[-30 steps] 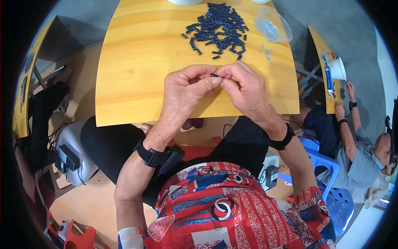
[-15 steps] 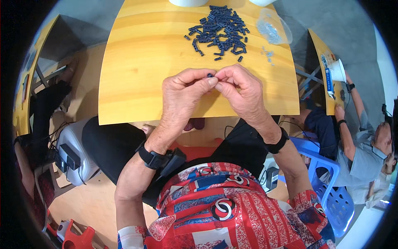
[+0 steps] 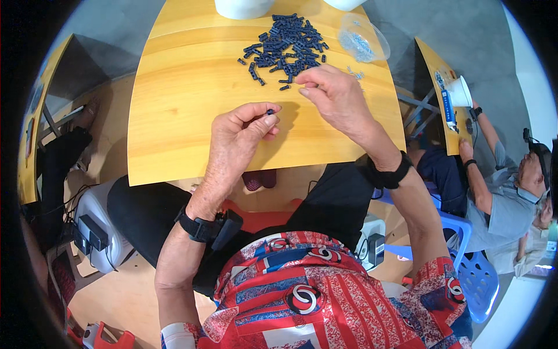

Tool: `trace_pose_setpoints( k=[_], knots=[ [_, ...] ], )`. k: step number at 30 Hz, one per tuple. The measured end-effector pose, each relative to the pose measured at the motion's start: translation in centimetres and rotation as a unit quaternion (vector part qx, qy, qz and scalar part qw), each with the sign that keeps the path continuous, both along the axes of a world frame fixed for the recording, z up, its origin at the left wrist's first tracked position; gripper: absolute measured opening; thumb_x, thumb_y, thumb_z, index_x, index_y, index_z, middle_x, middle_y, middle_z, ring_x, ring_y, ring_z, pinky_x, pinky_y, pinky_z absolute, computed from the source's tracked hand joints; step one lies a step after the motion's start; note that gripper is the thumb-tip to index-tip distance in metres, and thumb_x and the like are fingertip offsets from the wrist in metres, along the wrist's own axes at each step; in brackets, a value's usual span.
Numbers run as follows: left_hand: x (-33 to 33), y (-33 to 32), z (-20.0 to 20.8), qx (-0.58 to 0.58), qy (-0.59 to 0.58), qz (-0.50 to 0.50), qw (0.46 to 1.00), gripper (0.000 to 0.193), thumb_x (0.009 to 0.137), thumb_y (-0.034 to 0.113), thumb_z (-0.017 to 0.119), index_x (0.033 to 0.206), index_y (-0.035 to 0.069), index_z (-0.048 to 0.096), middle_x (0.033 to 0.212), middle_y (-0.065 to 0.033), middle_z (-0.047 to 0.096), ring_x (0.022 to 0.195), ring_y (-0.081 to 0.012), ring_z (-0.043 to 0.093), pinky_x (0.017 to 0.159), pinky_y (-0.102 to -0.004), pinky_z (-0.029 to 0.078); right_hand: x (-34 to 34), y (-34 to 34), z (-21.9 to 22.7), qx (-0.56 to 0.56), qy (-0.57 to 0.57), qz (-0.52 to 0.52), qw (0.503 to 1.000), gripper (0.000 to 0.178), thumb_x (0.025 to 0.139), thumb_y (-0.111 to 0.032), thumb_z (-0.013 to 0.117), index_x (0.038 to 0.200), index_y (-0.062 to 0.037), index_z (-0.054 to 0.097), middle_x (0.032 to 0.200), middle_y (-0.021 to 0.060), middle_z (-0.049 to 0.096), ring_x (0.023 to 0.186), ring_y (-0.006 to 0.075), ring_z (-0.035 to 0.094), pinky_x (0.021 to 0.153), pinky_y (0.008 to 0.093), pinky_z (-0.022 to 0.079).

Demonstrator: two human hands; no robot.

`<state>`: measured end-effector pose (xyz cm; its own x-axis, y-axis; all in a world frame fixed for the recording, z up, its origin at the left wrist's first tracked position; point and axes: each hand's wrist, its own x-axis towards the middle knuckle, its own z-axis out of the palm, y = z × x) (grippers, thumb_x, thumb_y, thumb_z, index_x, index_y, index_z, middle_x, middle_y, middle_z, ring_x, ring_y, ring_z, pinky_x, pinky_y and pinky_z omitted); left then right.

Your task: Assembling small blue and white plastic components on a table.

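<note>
Left hand (image 3: 237, 129): grip pinches small black plastic piece (image 3: 270, 111) — may slip if loosened | right hand (image 3: 341, 100): grip, cannot tell

Your wood-grain tabletop (image 3: 186, 116) stands over a tan floor (image 3: 139, 294). Left of the tabletop you have another wooden table (image 3: 29, 166); right of it, a third table (image 3: 430, 67) and a blue plastic chair (image 3: 478, 285).

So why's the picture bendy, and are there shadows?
Head view: the fisheye lens makes the table look curved; head view: a soft shadow lies beside the left hand; head view: the black piece it holds is too small for detail.
</note>
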<state>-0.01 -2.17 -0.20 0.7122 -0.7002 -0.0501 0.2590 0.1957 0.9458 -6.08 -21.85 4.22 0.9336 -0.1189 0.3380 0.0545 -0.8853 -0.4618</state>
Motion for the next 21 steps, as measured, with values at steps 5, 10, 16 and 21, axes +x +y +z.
trace_pose_setpoints(
  k=[5,10,16,21],
  knots=[
    [-0.2,0.1,0.2,-0.001,-0.029,-0.007,1.000,0.017,0.087,0.004,0.058,0.102,-0.001,0.065,0.082,-0.0027,0.064,0.073,-0.0081,0.058,0.069,-0.0213,0.049,1.9,-0.4,-1.4,-0.086,0.001,0.032,0.996,0.009,0.079,-0.008,0.056,0.085,-0.0063,0.063,0.077,0.0118,0.058,0.071,0.0326,0.058,0.064,0.0419,0.048],
    [0.0,0.6,0.0,-0.002,-0.085,0.005,0.996,0.017,0.085,0.000,0.057,0.100,0.000,0.066,0.082,-0.0027,0.059,0.070,-0.0080,0.056,0.067,-0.0209,0.046,2.0,0.1,-1.8,-0.112,0.021,0.052,0.992,0.006,0.079,-0.007,0.056,0.083,-0.0058,0.060,0.077,0.0117,0.057,0.071,0.0326,0.059,0.063,0.0409,0.048],
    [0.4,1.0,-0.2,-0.005,-0.095,0.008,0.995,0.017,0.085,-0.001,0.057,0.100,0.000,0.066,0.083,-0.0034,0.057,0.069,-0.0084,0.055,0.066,-0.0213,0.046,1.0,1.0,-1.2,-0.053,-0.023,0.062,0.996,0.006,0.081,-0.007,0.060,0.087,-0.0040,0.059,0.074,0.0077,0.057,0.065,0.0219,0.060,0.055,0.0302,0.046],
    [0.6,0.7,-0.4,-0.008,-0.044,0.000,0.999,0.019,0.087,0.006,0.059,0.104,0.000,0.065,0.086,-0.0054,0.065,0.073,-0.0088,0.059,0.068,-0.0217,0.050,-2.1,2.5,0.5,0.375,0.187,-0.020,0.908,0.007,0.086,-0.008,0.058,0.091,-0.0020,0.057,0.077,0.0045,0.061,0.060,0.0095,0.058,0.049,0.0200,0.044]
  ],
)
